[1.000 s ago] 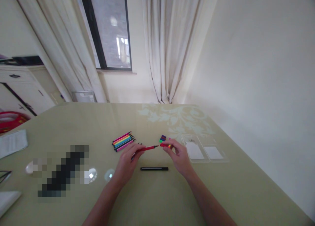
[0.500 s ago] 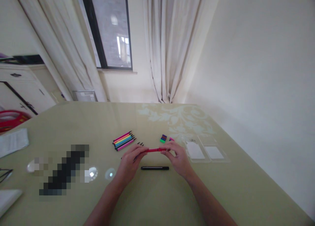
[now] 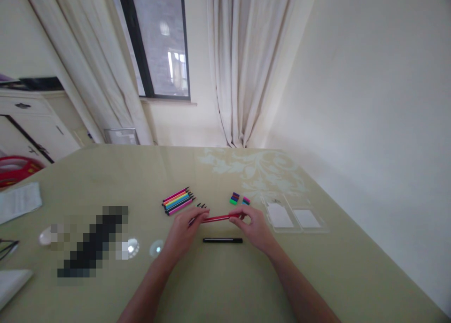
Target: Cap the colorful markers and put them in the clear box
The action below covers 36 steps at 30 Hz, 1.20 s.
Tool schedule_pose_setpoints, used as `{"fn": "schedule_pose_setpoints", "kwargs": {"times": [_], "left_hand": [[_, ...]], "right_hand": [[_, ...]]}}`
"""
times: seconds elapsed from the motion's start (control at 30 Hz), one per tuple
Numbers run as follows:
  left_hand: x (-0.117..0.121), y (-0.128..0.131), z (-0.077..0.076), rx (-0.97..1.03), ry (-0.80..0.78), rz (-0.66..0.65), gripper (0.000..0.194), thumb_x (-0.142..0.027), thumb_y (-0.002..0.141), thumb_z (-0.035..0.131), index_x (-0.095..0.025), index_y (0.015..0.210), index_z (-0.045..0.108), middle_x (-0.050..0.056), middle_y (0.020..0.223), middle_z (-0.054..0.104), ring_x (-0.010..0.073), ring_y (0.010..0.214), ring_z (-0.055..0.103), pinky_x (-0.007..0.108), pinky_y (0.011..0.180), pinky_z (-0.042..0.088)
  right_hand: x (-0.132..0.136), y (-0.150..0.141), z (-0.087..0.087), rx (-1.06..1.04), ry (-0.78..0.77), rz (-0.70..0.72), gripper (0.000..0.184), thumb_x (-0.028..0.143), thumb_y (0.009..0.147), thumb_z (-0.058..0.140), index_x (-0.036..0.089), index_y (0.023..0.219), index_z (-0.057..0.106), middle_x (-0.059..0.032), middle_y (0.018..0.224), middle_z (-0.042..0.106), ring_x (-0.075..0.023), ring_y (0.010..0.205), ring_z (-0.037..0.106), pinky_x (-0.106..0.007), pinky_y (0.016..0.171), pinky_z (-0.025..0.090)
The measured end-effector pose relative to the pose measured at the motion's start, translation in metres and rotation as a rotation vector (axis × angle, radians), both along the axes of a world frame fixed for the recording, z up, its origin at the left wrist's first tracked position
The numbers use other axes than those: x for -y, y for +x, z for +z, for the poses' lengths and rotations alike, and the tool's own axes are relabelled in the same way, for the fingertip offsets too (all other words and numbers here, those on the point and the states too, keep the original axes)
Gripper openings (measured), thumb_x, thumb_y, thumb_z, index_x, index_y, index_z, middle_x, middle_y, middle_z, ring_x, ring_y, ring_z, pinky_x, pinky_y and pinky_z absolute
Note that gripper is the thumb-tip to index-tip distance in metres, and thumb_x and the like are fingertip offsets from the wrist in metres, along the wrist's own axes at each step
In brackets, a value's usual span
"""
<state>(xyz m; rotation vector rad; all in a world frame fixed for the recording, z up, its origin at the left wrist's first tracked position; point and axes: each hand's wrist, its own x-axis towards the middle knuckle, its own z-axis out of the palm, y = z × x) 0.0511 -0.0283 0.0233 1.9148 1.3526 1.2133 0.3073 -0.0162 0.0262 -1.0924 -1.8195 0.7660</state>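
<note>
My left hand and my right hand both pinch a red marker pen, held level just above the table, one hand at each end. My right fingers press on the red cap end. A black pen lies on the table just in front of my hands. A row of several colored markers lies behind my left hand, with a few more beside my left fingers. Small colored caps sit in two little piles behind my right hand.
A clear plastic case lies open to the right of my right hand. Round glassy discs and a blurred dark object sit to the left. White papers lie at the far left. The wall runs along the table's right side.
My right hand brought the red cap onto the tip of the red marker and closed the gap. Both hands drew together and sank slightly toward the table.
</note>
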Motion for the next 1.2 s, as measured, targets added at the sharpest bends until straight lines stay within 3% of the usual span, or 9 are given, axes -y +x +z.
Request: {"fn": "schedule_pose_setpoints", "kwargs": {"times": [0.13,0.2,0.47,0.57,0.7,0.8,0.93,1.07,1.2], "left_hand": [[-0.008,-0.029,-0.004,-0.108,-0.066,0.337,0.032,-0.043,0.096,0.054,-0.022,0.103,0.077,0.007,0.102,0.079,0.0246,0.088,0.072,0.037,0.082,0.056],[-0.009,-0.039,-0.007,-0.262,-0.135,0.419,0.029,-0.038,0.096,0.053,-0.022,0.101,0.077,0.007,0.101,0.078,0.0263,0.089,0.071,0.039,0.084,0.054],[-0.005,-0.038,-0.014,-0.593,-0.282,0.353,0.025,-0.033,0.100,0.052,-0.024,0.105,0.075,0.007,0.111,0.075,0.0263,0.102,0.069,0.038,0.092,0.049],[-0.004,-0.037,-0.012,-0.659,-0.278,0.371,0.026,-0.029,0.101,0.051,-0.024,0.108,0.075,0.008,0.113,0.075,0.0270,0.105,0.068,0.038,0.093,0.049],[-0.003,-0.037,-0.011,-0.707,-0.268,0.386,0.023,-0.027,0.099,0.053,-0.023,0.109,0.074,0.008,0.114,0.074,0.0286,0.107,0.067,0.039,0.095,0.048],[-0.002,-0.038,-0.012,-0.710,-0.240,0.391,0.024,-0.026,0.099,0.052,-0.022,0.109,0.073,0.009,0.112,0.073,0.0299,0.107,0.066,0.041,0.095,0.049],[-0.004,-0.036,-0.012,-0.597,-0.123,0.414,0.024,-0.028,0.099,0.050,-0.021,0.109,0.071,0.011,0.114,0.074,0.0320,0.110,0.065,0.045,0.097,0.049],[-0.007,-0.028,-0.011,-0.316,-0.006,0.316,0.027,-0.037,0.099,0.050,-0.022,0.111,0.069,0.010,0.115,0.076,0.0295,0.111,0.068,0.047,0.100,0.051],[-0.006,-0.015,-0.010,-0.137,0.031,0.172,0.027,-0.043,0.096,0.057,-0.023,0.105,0.073,0.008,0.110,0.079,0.0270,0.105,0.072,0.042,0.096,0.055]], "right_hand": [[-0.005,0.013,0.003,0.143,-0.062,-0.006,0.007,0.030,0.089,0.074,0.023,0.088,0.077,-0.0021,0.085,0.077,-0.0192,0.077,0.068,-0.031,0.072,0.052],[-0.006,0.018,0.004,0.206,-0.102,0.015,0.004,0.025,0.086,0.074,0.023,0.086,0.077,-0.0017,0.083,0.076,-0.0193,0.077,0.068,-0.031,0.071,0.051],[0.002,0.016,0.003,0.398,-0.173,0.137,0.001,0.022,0.085,0.077,0.023,0.084,0.076,-0.0014,0.082,0.074,-0.0194,0.079,0.069,-0.031,0.074,0.051],[-0.003,0.009,-0.003,0.441,-0.039,0.004,0.009,0.028,0.092,0.071,0.021,0.097,0.077,-0.0061,0.099,0.074,-0.0230,0.098,0.068,-0.036,0.091,0.052],[-0.012,0.000,-0.017,0.624,0.135,-0.192,0.034,0.031,0.098,0.064,0.021,0.130,0.068,-0.0132,0.128,0.066,-0.0297,0.124,0.057,-0.045,0.108,0.044],[-0.016,-0.002,-0.026,0.694,0.182,-0.250,0.035,0.032,0.099,0.062,0.024,0.132,0.067,-0.0129,0.131,0.063,-0.0312,0.122,0.056,-0.048,0.104,0.046],[-0.018,-0.001,-0.030,0.632,0.229,-0.281,0.016,0.027,0.099,0.062,0.025,0.109,0.073,-0.0116,0.124,0.065,-0.0307,0.113,0.058,-0.047,0.097,0.048],[-0.018,0.000,-0.029,0.546,0.215,-0.263,0.011,0.023,0.098,0.062,0.023,0.097,0.073,-0.0110,0.119,0.068,-0.0307,0.111,0.059,-0.048,0.096,0.047],[-0.014,-0.001,-0.021,0.295,0.173,-0.180,0.010,0.027,0.101,0.060,0.023,0.102,0.070,-0.0071,0.107,0.073,-0.0252,0.104,0.065,-0.043,0.096,0.049]]}}
